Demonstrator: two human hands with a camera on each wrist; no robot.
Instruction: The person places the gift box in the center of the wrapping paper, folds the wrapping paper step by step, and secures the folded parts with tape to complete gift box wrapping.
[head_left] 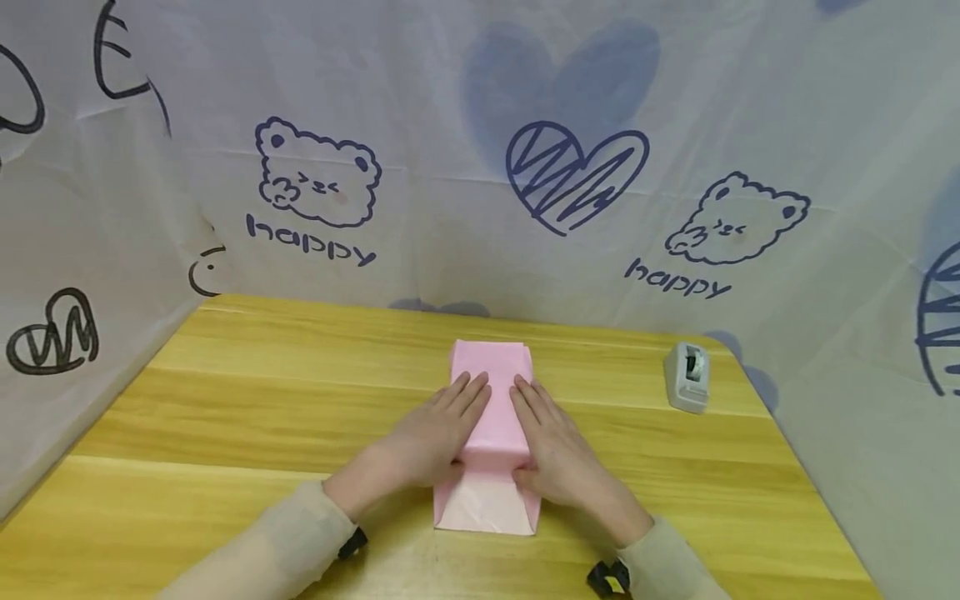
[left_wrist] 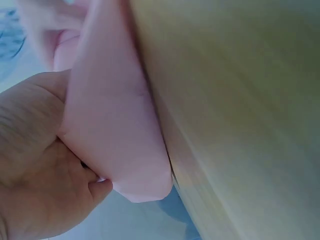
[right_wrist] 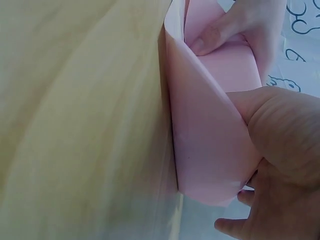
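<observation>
Pink paper package (head_left: 495,429), just one, smooth and box-shaped, lies on one yellow wood-grained table (head_left: 262,392) between one left hand (head_left: 431,433) and one right hand (head_left: 558,450). Its near end spreads into one paler flap (head_left: 487,504) with folded sides. Both hands rest along its top, fingers straight and close together, thumbs tucked at the fold. One grey tape dispenser (head_left: 687,379) stands well apart.

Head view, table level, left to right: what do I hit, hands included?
Left hand → folded pink paper → right hand → grey tape dispenser.
</observation>
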